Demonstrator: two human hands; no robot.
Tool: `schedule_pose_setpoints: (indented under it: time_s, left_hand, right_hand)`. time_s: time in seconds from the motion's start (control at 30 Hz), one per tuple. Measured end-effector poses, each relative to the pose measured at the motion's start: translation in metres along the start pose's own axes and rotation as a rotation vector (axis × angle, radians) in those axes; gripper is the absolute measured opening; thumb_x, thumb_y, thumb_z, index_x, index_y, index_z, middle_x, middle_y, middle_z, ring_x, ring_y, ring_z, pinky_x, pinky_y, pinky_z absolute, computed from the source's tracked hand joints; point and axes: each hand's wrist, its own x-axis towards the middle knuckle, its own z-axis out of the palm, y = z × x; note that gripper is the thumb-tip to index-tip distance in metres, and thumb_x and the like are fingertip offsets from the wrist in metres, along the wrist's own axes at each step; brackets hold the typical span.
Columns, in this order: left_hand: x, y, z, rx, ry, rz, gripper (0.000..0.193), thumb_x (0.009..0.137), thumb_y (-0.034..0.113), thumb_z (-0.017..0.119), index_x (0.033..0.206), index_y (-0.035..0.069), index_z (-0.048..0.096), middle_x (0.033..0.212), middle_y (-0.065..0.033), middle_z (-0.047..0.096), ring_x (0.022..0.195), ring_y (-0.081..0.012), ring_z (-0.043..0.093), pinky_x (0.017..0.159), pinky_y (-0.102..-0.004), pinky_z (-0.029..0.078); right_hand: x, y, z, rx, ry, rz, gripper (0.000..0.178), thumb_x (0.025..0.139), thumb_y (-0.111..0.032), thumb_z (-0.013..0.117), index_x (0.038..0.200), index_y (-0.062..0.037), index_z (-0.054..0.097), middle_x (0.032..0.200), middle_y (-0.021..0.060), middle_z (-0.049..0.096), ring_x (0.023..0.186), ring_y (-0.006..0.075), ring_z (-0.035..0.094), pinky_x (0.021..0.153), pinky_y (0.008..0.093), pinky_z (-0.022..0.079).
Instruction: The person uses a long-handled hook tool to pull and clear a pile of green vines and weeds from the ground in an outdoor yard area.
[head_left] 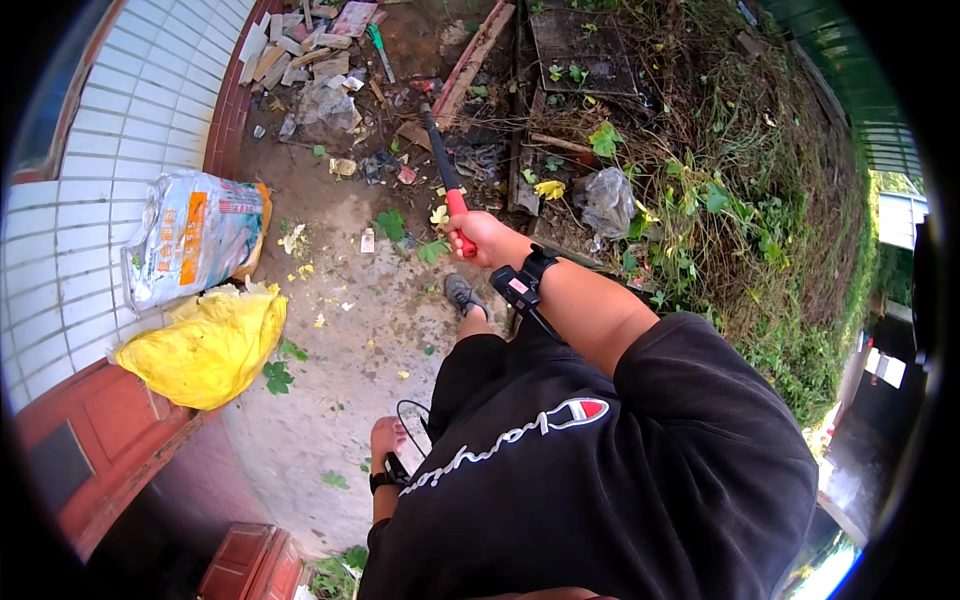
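Note:
My right hand [480, 238] is closed round the red grip of a long tool with a black shaft [437, 148]. The shaft points forward and down; its far end reaches the debris beside a wooden plank [474, 62], and I cannot make out its head. My left hand [388, 437] hangs low at my side, apart from the tool, with nothing visible in it. Its fingers look loose and are partly foreshortened. A thin black cable loops beside it. Each wrist wears a black strap with a small device.
A white printed sack [165, 240] and a yellow sack [215, 345] stand along the tiled wall at left. Wood scraps [300, 55] and a green-handled tool [379, 48] lie far ahead. Vines and dry brush [720, 190] cover the right side, with a plastic bag [604, 200] at their edge.

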Motion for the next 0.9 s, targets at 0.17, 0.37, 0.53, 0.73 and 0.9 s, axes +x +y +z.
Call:
schedule_pose_setpoints:
  time_s: [0.17,0.37,0.53,0.73,0.9]
  left_hand:
    - [0.007,0.105,0.031,-0.101,-0.097,0.270,0.018,0.087,0.017,0.056,0.102,0.006,0.059,0.071,-0.0054,0.062,0.055,-0.0144,0.057,0.050,-0.0258,0.046]
    - [0.011,0.152,0.059,0.044,-0.098,0.332,0.021,0.089,0.021,0.061,0.104,0.006,0.057,0.070,-0.0046,0.061,0.054,-0.0127,0.057,0.049,-0.0255,0.045]
    - [0.007,0.135,0.079,0.152,-0.142,0.148,0.018,0.088,0.019,0.060,0.101,0.007,0.057,0.069,-0.0058,0.061,0.053,-0.0158,0.057,0.045,-0.0296,0.044]
    - [-0.030,0.103,0.137,0.120,0.014,0.147,0.018,0.087,0.021,0.057,0.100,0.008,0.057,0.069,-0.0050,0.059,0.051,-0.0162,0.055,0.045,-0.0301,0.045]
    - [-0.083,0.070,0.213,0.173,0.041,0.235,0.018,0.090,0.022,0.053,0.100,0.008,0.058,0.073,-0.0048,0.060,0.058,-0.0167,0.058,0.052,-0.0301,0.048]
  right_hand:
    - [-0.046,-0.009,-0.056,-0.439,0.172,-0.110,0.010,0.082,-0.005,0.062,0.078,-0.0021,0.053,0.060,0.0052,0.051,0.043,0.0147,0.049,0.038,0.0304,0.038]
    - [-0.119,0.003,-0.176,-0.234,0.387,-0.305,0.012,0.081,-0.005,0.063,0.086,-0.0013,0.052,0.063,0.0055,0.053,0.043,0.0160,0.048,0.038,0.0322,0.038]
    - [-0.188,-0.031,-0.286,-0.044,0.553,-0.463,0.011,0.082,-0.006,0.060,0.083,-0.0046,0.050,0.063,0.0031,0.051,0.045,0.0141,0.049,0.038,0.0310,0.040]
    - [-0.255,-0.106,-0.466,0.066,0.712,-0.460,0.011,0.085,-0.009,0.059,0.085,-0.0041,0.049,0.063,0.0037,0.051,0.047,0.0146,0.050,0.043,0.0314,0.044]
    - [-0.249,-0.151,-0.591,0.023,0.697,-0.400,0.013,0.084,-0.010,0.058,0.074,-0.0040,0.051,0.060,0.0049,0.053,0.048,0.0173,0.052,0.044,0.0325,0.045]
